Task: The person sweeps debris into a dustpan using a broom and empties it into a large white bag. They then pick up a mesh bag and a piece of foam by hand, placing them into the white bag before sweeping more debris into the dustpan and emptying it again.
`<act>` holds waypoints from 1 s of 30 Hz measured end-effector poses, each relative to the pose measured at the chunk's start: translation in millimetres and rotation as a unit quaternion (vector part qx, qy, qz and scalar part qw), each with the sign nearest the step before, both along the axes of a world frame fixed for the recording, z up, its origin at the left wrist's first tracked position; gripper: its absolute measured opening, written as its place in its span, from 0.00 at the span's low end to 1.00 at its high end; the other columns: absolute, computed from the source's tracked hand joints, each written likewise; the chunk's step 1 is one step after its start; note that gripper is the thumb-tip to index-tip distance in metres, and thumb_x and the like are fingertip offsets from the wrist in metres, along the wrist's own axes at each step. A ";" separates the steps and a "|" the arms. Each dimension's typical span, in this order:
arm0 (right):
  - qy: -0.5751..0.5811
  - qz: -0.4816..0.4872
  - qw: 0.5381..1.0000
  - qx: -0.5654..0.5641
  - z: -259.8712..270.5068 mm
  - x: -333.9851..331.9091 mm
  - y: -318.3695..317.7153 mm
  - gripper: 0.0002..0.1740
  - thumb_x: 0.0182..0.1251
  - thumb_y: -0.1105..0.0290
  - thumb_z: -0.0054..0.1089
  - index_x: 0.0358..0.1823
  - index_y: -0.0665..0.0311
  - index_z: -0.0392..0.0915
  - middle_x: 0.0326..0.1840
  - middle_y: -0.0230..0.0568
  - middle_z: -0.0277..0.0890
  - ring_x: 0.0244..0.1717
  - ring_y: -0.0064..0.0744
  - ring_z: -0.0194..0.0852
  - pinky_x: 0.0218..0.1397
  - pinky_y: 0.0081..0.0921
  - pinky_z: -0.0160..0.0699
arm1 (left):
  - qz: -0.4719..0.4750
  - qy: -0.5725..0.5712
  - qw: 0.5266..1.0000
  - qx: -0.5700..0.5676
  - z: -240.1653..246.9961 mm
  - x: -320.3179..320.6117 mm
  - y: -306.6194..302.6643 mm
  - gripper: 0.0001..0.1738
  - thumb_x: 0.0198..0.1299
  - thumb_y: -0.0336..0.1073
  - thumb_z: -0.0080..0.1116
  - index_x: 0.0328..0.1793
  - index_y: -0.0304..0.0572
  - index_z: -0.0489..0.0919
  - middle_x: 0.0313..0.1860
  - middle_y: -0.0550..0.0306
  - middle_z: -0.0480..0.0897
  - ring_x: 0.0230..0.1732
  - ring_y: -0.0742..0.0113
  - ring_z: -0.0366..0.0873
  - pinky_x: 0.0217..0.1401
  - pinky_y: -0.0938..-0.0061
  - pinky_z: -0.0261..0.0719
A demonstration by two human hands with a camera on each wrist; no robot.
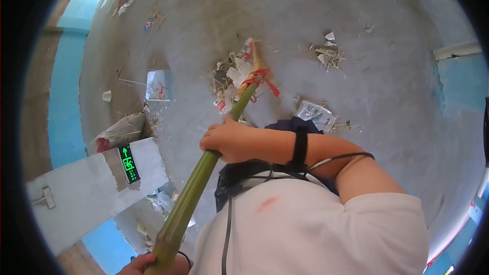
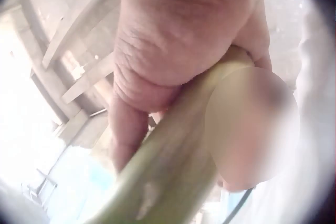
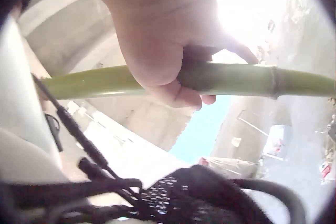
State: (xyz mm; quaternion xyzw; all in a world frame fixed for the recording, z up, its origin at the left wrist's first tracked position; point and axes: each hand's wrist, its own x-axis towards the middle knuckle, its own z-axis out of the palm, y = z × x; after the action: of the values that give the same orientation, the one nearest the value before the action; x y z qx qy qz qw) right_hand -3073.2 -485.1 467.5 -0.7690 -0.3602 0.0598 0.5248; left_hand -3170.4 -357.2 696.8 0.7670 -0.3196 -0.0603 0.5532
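Note:
A broom with a green bamboo handle (image 1: 193,188) slants across the head view, from the lower left up to the middle. Its straw head (image 1: 259,58), tied with red ribbon (image 1: 257,76), overlaps a heap of litter (image 1: 237,74) on the floor. My right hand (image 1: 229,140) grips the handle partway up; in the right wrist view its thumb and fingers (image 3: 176,95) wrap round the bamboo. Lower down, near the handle's end, my left hand (image 1: 137,265) holds it, partly cut off by the frame. The left wrist view shows that hand (image 2: 173,40) over the bamboo.
Smaller litter piles (image 1: 330,57) lie about the grey floor (image 1: 382,112). A clear plastic tray (image 1: 316,114) sits near my feet. To the left are a stuffed sack (image 1: 122,130), a white wall end (image 1: 76,188) with a green exit sign (image 1: 129,164), and a thin wire frame (image 1: 137,79).

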 end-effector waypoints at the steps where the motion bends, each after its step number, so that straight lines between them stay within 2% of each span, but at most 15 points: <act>1: -0.003 0.007 1.000 -0.007 8.7 -2.7 -6.8 0.15 0.40 0.75 0.55 0.35 0.56 0.70 0.37 0.34 0.70 0.48 0.38 0.64 0.47 0.45 0.58 | 0.010 0.003 1.000 -0.012 1.2 1.7 6.4 0.11 0.38 0.32 0.58 0.16 0.43 0.66 0.12 0.62 0.66 0.14 0.67 0.67 0.51 0.53 0.68; 5: 0.045 -0.032 0.994 -0.091 -11.6 -18.5 -31.0 0.16 0.39 0.74 0.56 0.35 0.56 0.70 0.37 0.35 0.70 0.47 0.39 0.65 0.46 0.43 0.58 | 0.061 0.067 0.992 -0.090 -14.2 15.9 44.4 0.11 0.39 0.35 0.59 0.20 0.40 0.69 0.12 0.61 0.67 0.13 0.66 0.66 0.50 0.56 0.69; 9: 0.115 -0.223 0.952 -0.177 -108.2 -52.1 -49.3 0.19 0.37 0.75 0.57 0.36 0.55 0.70 0.36 0.36 0.70 0.44 0.41 0.66 0.46 0.44 0.57 | 0.069 0.262 0.955 -0.117 -85.3 59.8 64.1 0.12 0.39 0.38 0.59 0.23 0.37 0.72 0.13 0.59 0.68 0.12 0.64 0.65 0.49 0.59 0.70; 10: 0.143 -0.262 0.935 -0.190 -132.5 -65.0 -54.4 0.16 0.39 0.76 0.56 0.34 0.55 0.71 0.37 0.37 0.70 0.45 0.43 0.66 0.46 0.50 0.56 | 0.047 0.315 0.942 -0.102 -111.0 73.1 64.5 0.13 0.39 0.39 0.59 0.23 0.36 0.72 0.14 0.58 0.69 0.11 0.64 0.65 0.48 0.60 0.70; 11: 0.169 -0.300 0.916 -0.203 -151.9 -78.1 -57.3 0.13 0.41 0.76 0.55 0.33 0.56 0.72 0.37 0.38 0.70 0.46 0.44 0.65 0.46 0.57 0.55 | -0.009 0.345 0.937 -0.052 -137.1 86.4 64.3 0.13 0.38 0.38 0.58 0.23 0.35 0.71 0.20 0.52 0.72 0.23 0.58 0.72 0.59 0.54 0.59; 12: 0.183 -0.347 0.895 -0.211 -163.2 -95.5 -55.3 0.13 0.40 0.76 0.56 0.32 0.57 0.72 0.37 0.40 0.70 0.45 0.46 0.66 0.46 0.54 0.57 | -0.121 0.398 0.906 -0.078 -160.5 99.6 60.9 0.13 0.40 0.39 0.57 0.24 0.35 0.71 0.25 0.50 0.74 0.38 0.58 0.73 0.61 0.57 0.56; 13: 0.195 -0.392 0.872 -0.219 -171.6 -113.7 -50.6 0.13 0.40 0.76 0.56 0.32 0.58 0.72 0.36 0.41 0.70 0.44 0.47 0.66 0.45 0.50 0.59 | -0.168 0.419 0.889 -0.085 -180.0 101.9 59.1 0.13 0.41 0.40 0.57 0.24 0.36 0.71 0.27 0.51 0.74 0.45 0.56 0.70 0.63 0.59 0.51; 15: 0.193 -0.431 0.865 -0.168 -192.2 -143.3 -37.5 0.12 0.39 0.77 0.57 0.30 0.59 0.71 0.31 0.43 0.70 0.39 0.47 0.67 0.41 0.41 0.63 | -0.274 0.421 0.861 -0.073 -196.6 92.2 55.3 0.13 0.42 0.40 0.56 0.24 0.38 0.70 0.26 0.52 0.74 0.48 0.56 0.69 0.62 0.60 0.50; 17: 0.179 -0.447 0.868 -0.125 -213.3 -172.2 -12.2 0.12 0.38 0.78 0.57 0.28 0.60 0.70 0.29 0.44 0.69 0.36 0.48 0.67 0.38 0.35 0.65 | -0.283 0.415 0.859 -0.095 -203.7 66.9 63.3 0.13 0.43 0.41 0.56 0.23 0.39 0.70 0.26 0.53 0.74 0.44 0.57 0.70 0.62 0.61 0.50; 21: 0.142 -0.422 0.890 -0.095 -211.0 -233.1 44.3 0.11 0.37 0.78 0.57 0.27 0.61 0.69 0.28 0.45 0.69 0.32 0.49 0.67 0.36 0.35 0.66 | -0.319 0.379 0.867 -0.047 -179.2 5.2 106.0 0.11 0.40 0.38 0.57 0.18 0.42 0.69 0.23 0.57 0.73 0.37 0.60 0.71 0.61 0.62 0.52; 24: 0.079 -0.407 0.909 -0.046 -178.6 -244.6 95.2 0.12 0.36 0.77 0.58 0.27 0.59 0.69 0.27 0.44 0.68 0.33 0.48 0.66 0.36 0.36 0.65 | -0.274 0.338 0.900 -0.029 -120.8 -42.4 150.1 0.10 0.36 0.34 0.58 0.14 0.43 0.67 0.18 0.59 0.72 0.30 0.62 0.71 0.59 0.63 0.53; 26: 0.041 -0.394 0.916 -0.058 -130.7 -228.3 126.2 0.14 0.34 0.76 0.59 0.27 0.58 0.69 0.28 0.41 0.68 0.35 0.47 0.66 0.36 0.36 0.65 | -0.179 0.300 0.937 -0.020 -75.4 -67.4 177.6 0.10 0.30 0.30 0.58 0.12 0.44 0.66 0.15 0.60 0.70 0.26 0.64 0.71 0.59 0.63 0.55; 28: 0.110 -0.352 0.927 -0.063 -104.5 -201.3 162.1 0.11 0.39 0.76 0.56 0.28 0.53 0.71 0.33 0.38 0.69 0.44 0.46 0.64 0.39 0.47 0.63 | -0.137 0.238 0.960 -0.060 -45.8 -71.8 203.5 0.12 0.29 0.29 0.58 0.10 0.45 0.64 0.12 0.60 0.69 0.22 0.64 0.70 0.56 0.63 0.59; 30: 0.107 -0.321 0.941 -0.011 -85.1 -161.2 194.3 0.13 0.39 0.76 0.56 0.30 0.52 0.71 0.37 0.36 0.69 0.47 0.45 0.63 0.40 0.54 0.61 | -0.171 0.184 0.965 -0.080 -26.2 -50.6 227.9 0.13 0.30 0.28 0.58 0.09 0.46 0.63 0.12 0.61 0.71 0.21 0.65 0.71 0.53 0.64 0.62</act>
State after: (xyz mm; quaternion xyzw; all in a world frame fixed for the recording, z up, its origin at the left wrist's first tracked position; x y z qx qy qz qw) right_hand -3234.4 -290.8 382.4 -0.8387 -0.0352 -0.0263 0.5428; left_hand -3221.0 -129.3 670.7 0.6298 -0.3424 -0.2686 0.6433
